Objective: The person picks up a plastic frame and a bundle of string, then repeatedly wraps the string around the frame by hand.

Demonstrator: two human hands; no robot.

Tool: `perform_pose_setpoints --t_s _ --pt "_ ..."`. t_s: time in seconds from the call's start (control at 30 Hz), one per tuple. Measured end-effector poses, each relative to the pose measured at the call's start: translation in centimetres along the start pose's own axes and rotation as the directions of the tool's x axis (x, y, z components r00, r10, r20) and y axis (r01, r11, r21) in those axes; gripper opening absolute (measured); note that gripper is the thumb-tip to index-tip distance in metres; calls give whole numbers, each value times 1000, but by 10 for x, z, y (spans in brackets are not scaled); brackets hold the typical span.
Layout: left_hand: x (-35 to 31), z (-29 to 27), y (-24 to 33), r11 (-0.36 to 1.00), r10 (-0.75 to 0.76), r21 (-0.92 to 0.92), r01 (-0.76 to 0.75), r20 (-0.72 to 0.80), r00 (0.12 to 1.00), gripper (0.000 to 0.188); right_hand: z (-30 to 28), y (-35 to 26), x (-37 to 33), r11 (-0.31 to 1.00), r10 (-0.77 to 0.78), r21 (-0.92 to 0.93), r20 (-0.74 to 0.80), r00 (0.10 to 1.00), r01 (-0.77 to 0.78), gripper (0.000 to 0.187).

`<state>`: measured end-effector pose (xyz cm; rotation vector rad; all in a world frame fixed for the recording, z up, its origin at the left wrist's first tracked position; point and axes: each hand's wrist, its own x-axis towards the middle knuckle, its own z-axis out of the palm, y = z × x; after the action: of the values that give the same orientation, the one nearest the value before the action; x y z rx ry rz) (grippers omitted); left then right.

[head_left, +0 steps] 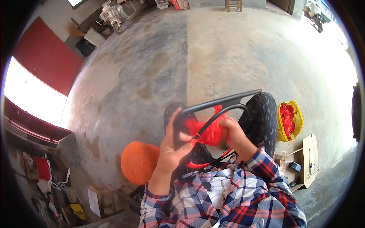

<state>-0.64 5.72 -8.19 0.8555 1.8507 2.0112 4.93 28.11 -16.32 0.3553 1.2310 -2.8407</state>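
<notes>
A black tubular frame [224,100] with a curved inner bar rests across my thighs. My left hand [171,146] is closed around its left end, with thumb and fingertips by a red strand looped on the inner bar. In my right hand [236,133] is a bundle of red cord [210,133], gripped just right of the bar and partly blurred by motion. Below the hands, against my lap, lies a curved red and black piece [197,165]. Its kind I cannot tell.
A yellow bag [299,127] of red cord bundles stands right of my knee. Behind it is an open cardboard box [310,159] with a black adapter. An orange round seat-like object [138,162] is at my left, near a wooden box [102,201]. A motorbike [114,17] stands far left.
</notes>
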Motion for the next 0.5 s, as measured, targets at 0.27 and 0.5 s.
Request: perform_pose_setpoints --t_s 0.27,0.5 --pt "6 -25 -10 893 -288 -353 281 33 957 36 51 -40 -54 936 -327 289 505 799 201 52" --pt "2 -31 -26 838 -248 -491 239 49 968 49 46 -32 -77 951 20 279 374 927 -133 54"
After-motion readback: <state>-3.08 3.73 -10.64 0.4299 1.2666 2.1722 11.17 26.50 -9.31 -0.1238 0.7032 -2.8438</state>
